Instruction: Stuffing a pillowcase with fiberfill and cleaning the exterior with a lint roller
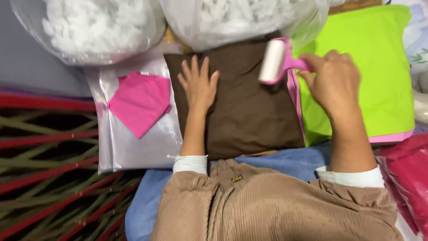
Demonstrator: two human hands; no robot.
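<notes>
Left hand (198, 85) flat, fingers spread, on square brown fabric cushion (243, 111); right hand (332, 76) grips pink-handled white lint roller (273, 61) at cushion's upper-right corner.

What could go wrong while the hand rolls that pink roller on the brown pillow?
The right hand holds the pink-handled white lint roller near the square brown fabric pillow's top edge, so it might roll off onto the clear plastic bag of white stuffing. The left hand lies flat on only one side, so the pillow might slide.
</notes>
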